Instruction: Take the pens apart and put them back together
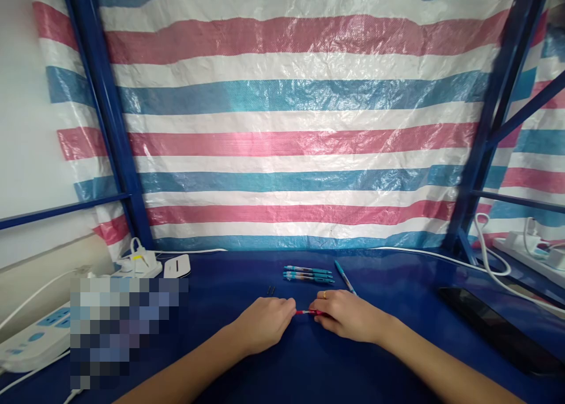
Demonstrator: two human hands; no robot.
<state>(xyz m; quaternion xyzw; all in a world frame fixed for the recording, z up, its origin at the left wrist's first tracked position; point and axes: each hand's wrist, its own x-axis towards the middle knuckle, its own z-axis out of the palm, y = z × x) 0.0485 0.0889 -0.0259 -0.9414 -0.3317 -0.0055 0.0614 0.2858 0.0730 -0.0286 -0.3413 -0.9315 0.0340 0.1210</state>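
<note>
Between my two hands, low over the blue table, is a slim red pen [304,312]. My left hand [265,321] is closed on its left end, fingers pressed together. The right end sits in the closed fingers of my right hand [346,314], which wears a ring. Fingers cover both ends of the pen. Just beyond my hands lie several blue pens [308,276] side by side. One more blue pen [345,276] lies at a slant behind my right hand. A few small dark thin pieces [271,290] rest behind my left hand; I cannot tell their kind.
A black phone [498,327] lies at the right. Power strips stand on the left [37,333] and far right [529,251], with white cables [489,251]. A small white box [177,266] sits back left, beside a pixelated area. Striped sheeting [286,145] hangs behind.
</note>
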